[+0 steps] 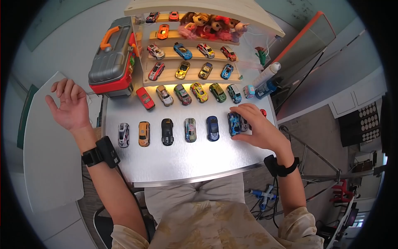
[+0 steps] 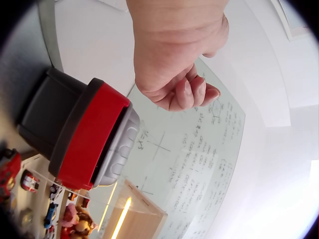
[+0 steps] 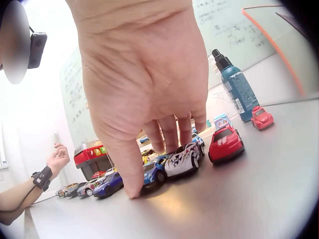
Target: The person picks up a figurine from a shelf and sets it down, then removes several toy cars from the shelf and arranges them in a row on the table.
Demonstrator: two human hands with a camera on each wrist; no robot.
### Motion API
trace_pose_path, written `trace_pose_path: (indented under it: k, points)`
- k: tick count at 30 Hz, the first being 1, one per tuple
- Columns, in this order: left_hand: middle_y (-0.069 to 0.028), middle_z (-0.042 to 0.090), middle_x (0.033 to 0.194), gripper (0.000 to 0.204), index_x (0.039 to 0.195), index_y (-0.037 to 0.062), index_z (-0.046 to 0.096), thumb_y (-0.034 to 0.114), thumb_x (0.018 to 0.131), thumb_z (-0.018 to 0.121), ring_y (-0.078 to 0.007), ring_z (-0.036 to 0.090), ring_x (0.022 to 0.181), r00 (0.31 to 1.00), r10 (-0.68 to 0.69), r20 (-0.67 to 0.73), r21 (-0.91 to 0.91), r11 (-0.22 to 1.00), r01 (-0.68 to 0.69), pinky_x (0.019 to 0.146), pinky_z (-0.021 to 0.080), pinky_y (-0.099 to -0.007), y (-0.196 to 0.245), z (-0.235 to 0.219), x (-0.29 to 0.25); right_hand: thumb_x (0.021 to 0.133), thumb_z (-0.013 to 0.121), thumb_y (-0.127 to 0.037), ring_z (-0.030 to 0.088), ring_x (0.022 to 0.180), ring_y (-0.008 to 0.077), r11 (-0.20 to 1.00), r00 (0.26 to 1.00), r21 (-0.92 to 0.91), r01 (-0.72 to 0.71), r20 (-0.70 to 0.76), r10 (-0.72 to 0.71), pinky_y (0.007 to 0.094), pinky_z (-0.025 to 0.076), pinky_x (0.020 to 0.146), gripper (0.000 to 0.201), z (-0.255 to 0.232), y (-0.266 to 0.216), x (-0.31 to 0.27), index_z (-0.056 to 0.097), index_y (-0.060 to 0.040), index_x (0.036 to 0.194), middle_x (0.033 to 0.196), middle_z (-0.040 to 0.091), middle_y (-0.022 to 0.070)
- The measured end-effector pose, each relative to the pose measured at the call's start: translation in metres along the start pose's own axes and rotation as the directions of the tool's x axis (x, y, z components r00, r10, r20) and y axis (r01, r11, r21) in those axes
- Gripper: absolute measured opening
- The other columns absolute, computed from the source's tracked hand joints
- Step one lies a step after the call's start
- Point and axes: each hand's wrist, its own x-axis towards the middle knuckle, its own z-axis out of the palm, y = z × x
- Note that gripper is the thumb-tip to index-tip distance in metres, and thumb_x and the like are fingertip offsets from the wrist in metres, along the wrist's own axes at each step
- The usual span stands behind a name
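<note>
My right hand is over the right end of the front row of toy cars, its thumb and fingers curved round the two ends of a blue patterned car. A white patterned car stands close beside the blue car under the palm of the right hand; the hand partly hides both. Raised off the table's left side, my left hand holds nothing, palm up with loosely curled fingers. In the left wrist view, the left hand is near a red and grey case.
Other front-row cars, including a black one, stand left of the right hand. Behind them are another row and a lit wooden shelf with cars and dolls. The toolbox stands back left; a blue bottle and red car are right.
</note>
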Motion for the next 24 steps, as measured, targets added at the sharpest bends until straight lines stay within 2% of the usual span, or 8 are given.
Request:
trace_pose_path:
  k: [5, 9, 12, 16, 24]
  points:
    - [-0.0017, 0.045, 0.081, 0.048, 0.098, 0.0063, 0.054, 0.051, 0.109, 0.040, -0.0135, 0.035, 0.066, 0.999, -0.024, 0.036, -0.009, 1.000, 0.024, 0.055, 0.026, -0.0291, 0.001, -0.002, 0.000, 0.073, 0.092, -0.018, 0.048, 0.138, 0.0355, 1.000, 1.000, -0.006, -0.002, 0.002, 0.002, 0.0450, 0.044, 0.113, 0.079, 0.000, 0.001, -0.004, 0.054, -0.0042, 0.142, 0.142, 0.055, 0.0182]
    - [-0.0025, 0.044, 0.079, 0.046, 0.096, 0.0064, 0.052, 0.049, 0.109, 0.040, -0.0134, 0.035, 0.061, 1.000, -0.010, 0.004, 0.005, 1.000, 0.010, 0.056, 0.026, -0.0294, 0.001, -0.001, -0.001, 0.073, 0.092, -0.019, 0.047, 0.137, 0.0352, 1.000, 1.000, -0.010, 0.016, -0.006, -0.016, 0.0441, 0.045, 0.112, 0.082, 0.001, 0.003, -0.005, 0.053, -0.0053, 0.144, 0.143, 0.054, 0.0172]
    - [-0.0025, 0.043, 0.079, 0.046, 0.096, 0.0062, 0.051, 0.049, 0.109, 0.039, -0.0136, 0.035, 0.062, 1.000, -0.009, 0.004, 0.018, 1.000, 0.009, 0.056, 0.026, -0.0295, 0.003, -0.004, 0.001, 0.073, 0.091, -0.017, 0.046, 0.139, 0.0363, 0.998, 1.000, 0.056, -0.008, -0.021, 0.009, 0.0442, 0.044, 0.114, 0.082, -0.009, 0.001, -0.008, 0.052, -0.0053, 0.144, 0.142, 0.053, 0.0186]
    - [-0.0025, 0.043, 0.079, 0.045, 0.095, 0.0061, 0.050, 0.047, 0.110, 0.038, -0.0140, 0.035, 0.062, 1.000, -0.013, 0.011, 0.033, 0.999, 0.013, 0.056, 0.027, -0.0296, 0.005, -0.004, 0.000, 0.073, 0.091, -0.015, 0.045, 0.139, 0.0359, 0.999, 0.999, 0.020, -0.027, -0.018, 0.028, 0.0425, 0.041, 0.116, 0.083, -0.023, 0.015, -0.017, 0.051, -0.0055, 0.145, 0.142, 0.053, 0.0174]
    - [-0.0028, 0.043, 0.079, 0.044, 0.095, 0.0059, 0.050, 0.045, 0.110, 0.038, -0.0139, 0.035, 0.061, 1.000, -0.013, -0.001, 0.028, 1.000, 0.013, 0.056, 0.027, -0.0297, 0.002, -0.002, 0.000, 0.075, 0.089, -0.011, 0.046, 0.139, 0.0352, 0.999, 1.000, 0.050, 0.002, 0.007, -0.002, 0.0421, 0.041, 0.117, 0.080, -0.015, 0.030, -0.014, 0.050, -0.0054, 0.145, 0.141, 0.054, 0.0175]
